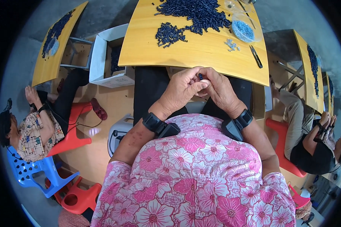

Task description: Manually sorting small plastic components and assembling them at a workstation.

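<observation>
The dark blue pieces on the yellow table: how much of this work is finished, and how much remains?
Done: a small separate heap lies beside the main one, perhaps finished pieces. In hand: the left hand and right hand pinch one dark blue piece together. Left: the large pile and a bag of light blue bits.

The person wears a pink floral top (193, 178) (short-sleeved), with a black band (160, 126) on each wrist.

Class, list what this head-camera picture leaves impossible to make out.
- Small dark part: mostly hidden by the fingers of the left hand and right hand.
- Loose silver bits on the yellow table: too small to identify.
- Clear tub: cut off by the top edge.
</observation>
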`<state>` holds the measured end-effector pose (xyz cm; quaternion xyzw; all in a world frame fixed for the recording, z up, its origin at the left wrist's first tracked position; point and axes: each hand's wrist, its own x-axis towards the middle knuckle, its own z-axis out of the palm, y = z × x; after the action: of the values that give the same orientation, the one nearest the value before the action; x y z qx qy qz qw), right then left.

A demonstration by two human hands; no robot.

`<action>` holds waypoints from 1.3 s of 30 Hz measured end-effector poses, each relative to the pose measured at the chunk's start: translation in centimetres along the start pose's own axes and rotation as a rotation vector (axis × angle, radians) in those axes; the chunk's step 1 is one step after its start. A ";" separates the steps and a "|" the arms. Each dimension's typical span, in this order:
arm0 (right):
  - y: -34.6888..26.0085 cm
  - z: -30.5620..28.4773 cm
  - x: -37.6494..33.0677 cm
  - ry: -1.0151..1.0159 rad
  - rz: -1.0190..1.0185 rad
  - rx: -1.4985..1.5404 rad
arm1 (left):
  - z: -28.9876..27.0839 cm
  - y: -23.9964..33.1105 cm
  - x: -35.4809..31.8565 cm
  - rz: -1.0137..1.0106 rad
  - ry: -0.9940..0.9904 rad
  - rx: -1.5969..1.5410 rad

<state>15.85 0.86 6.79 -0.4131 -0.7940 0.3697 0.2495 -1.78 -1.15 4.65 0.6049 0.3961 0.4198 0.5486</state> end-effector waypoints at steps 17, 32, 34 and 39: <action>-0.7 -0.5 0.1 0.002 0.032 -0.018 | 0.5 -0.1 0.0 0.016 0.020 -0.100; 0.4 0.2 -0.4 -0.027 0.039 -0.034 | 1.0 -0.1 -0.4 0.056 0.103 -0.053; 0.6 0.3 -0.5 0.011 0.028 -0.036 | 0.9 -0.2 -0.2 0.022 0.087 -0.038; 0.3 0.1 -0.1 0.063 0.175 0.215 | 0.9 -1.5 0.1 -0.099 0.080 -0.312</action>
<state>16.02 0.82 6.50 -0.4631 -0.7024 0.4599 0.2840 -0.88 -1.22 3.09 0.4749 0.3768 0.4726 0.6396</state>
